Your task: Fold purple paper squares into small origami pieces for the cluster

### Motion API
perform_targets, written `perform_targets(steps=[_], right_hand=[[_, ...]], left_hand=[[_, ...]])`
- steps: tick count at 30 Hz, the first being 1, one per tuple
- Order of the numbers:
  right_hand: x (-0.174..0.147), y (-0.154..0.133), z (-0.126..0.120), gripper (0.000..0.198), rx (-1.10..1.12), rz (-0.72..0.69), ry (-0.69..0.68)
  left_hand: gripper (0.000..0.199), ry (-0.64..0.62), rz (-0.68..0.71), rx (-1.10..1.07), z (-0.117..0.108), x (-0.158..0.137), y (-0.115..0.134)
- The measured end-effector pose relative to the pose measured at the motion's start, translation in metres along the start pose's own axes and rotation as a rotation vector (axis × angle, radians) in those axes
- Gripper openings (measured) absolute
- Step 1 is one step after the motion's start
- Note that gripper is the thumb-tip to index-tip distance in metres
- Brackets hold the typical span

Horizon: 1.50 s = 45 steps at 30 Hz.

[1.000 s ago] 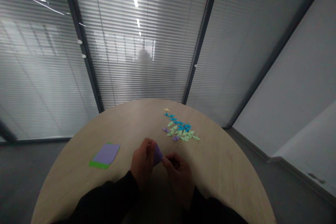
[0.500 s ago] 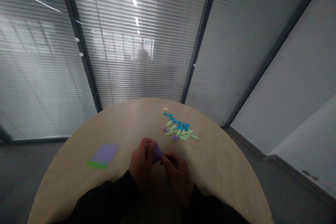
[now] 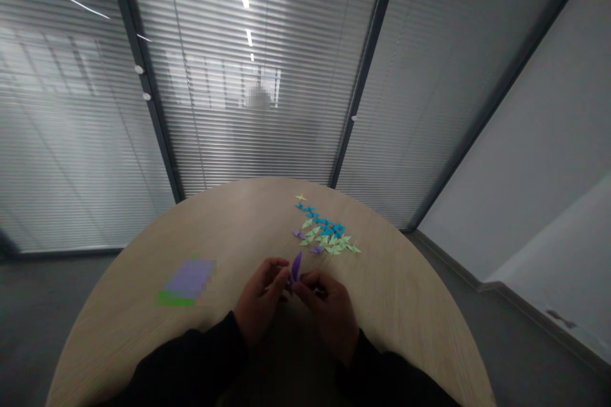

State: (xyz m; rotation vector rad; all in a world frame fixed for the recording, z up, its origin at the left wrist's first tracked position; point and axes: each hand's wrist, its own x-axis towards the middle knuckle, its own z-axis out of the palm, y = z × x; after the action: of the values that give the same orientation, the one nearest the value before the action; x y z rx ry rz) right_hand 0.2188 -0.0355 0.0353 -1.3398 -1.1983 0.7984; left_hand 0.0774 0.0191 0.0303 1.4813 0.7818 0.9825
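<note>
Between my hands, above the near part of the table, a piece of purple folded paper (image 3: 296,266) stands upright, seen nearly edge-on. My left hand (image 3: 264,292) pinches it from the left with thumb and fingertips. From the other side my right hand (image 3: 328,305) closes thumb and fingers on its lower right part. The fingertips partly hide the lower end of the paper. Just beyond my hands lie small folded paper pieces: pale green ones (image 3: 333,243), blue ones (image 3: 329,226), purple ones (image 3: 317,249) and a single yellow one (image 3: 300,198).
The round wooden table (image 3: 405,305) reaches toward glass panels with blinds (image 3: 258,146). A stack of purple paper sheets (image 3: 189,278), with green at its near edge, lies to the left. A pale wall (image 3: 539,184) is on the right.
The purple paper has turned from showing a broad face to a narrow, upright edge. My right hand has risen slightly, and my left fingers have shifted lower on the paper.
</note>
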Motion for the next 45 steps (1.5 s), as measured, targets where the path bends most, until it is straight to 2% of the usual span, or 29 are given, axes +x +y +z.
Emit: perform_targets(steps=[3, 7, 10, 13, 16, 19, 23, 26, 29, 31, 35, 40, 42, 45], right_hand=[[0.004, 0.007, -0.005, 0.027, 0.057, -0.012, -0.03], [0.004, 0.009, -0.006, 0.024, -0.023, -0.055, -0.086], [0.005, 0.01, -0.008, 0.026, -0.039, -0.047, -0.056], [0.008, 0.014, -0.014, 0.026, -0.021, -0.026, -0.021], [0.013, 0.019, -0.021, 0.024, -0.01, -0.064, 0.017], [0.014, 0.018, -0.023, 0.018, -0.1, -0.193, 0.034], [0.009, 0.015, -0.019, 0.039, -0.374, -0.433, -0.193], [0.005, 0.015, -0.017, 0.043, -0.463, -0.496, -0.272], [0.005, 0.015, -0.02, 0.042, -0.435, -0.469, -0.193], [0.007, 0.013, -0.024, 0.034, -0.386, -0.427, -0.138], [0.01, 0.008, -0.03, 0.018, -0.284, -0.34, -0.099], [0.012, 0.008, -0.031, 0.018, -0.194, -0.279, -0.117], [0.012, 0.01, -0.029, 0.02, -0.124, -0.246, -0.118], [0.011, 0.01, -0.024, 0.022, -0.016, -0.164, -0.127]], left_hand=[[0.042, -0.008, -0.015, -0.02, -0.004, 0.0, -0.001], [0.045, -0.042, -0.034, -0.055, -0.006, -0.002, 0.0], [0.043, -0.073, -0.046, -0.056, -0.007, -0.001, -0.002], [0.039, -0.029, -0.022, -0.062, -0.01, 0.002, -0.005], [0.04, -0.014, -0.027, -0.11, -0.011, 0.004, -0.006], [0.045, 0.02, -0.058, -0.161, -0.011, 0.003, -0.006], [0.059, 0.162, -0.048, -0.181, -0.01, 0.001, -0.001], [0.063, 0.15, -0.046, -0.194, -0.008, -0.003, 0.005], [0.048, 0.082, -0.028, -0.18, -0.006, -0.005, 0.007], [0.036, 0.043, 0.013, -0.15, -0.006, -0.005, 0.006], [0.025, -0.011, 0.118, -0.033, -0.012, -0.001, 0.001], [0.021, -0.106, 0.114, 0.091, -0.017, 0.001, -0.001], [0.016, -0.112, 0.115, 0.092, -0.016, 0.0, -0.001], [0.021, -0.096, 0.109, 0.057, -0.015, 0.0, -0.002]])
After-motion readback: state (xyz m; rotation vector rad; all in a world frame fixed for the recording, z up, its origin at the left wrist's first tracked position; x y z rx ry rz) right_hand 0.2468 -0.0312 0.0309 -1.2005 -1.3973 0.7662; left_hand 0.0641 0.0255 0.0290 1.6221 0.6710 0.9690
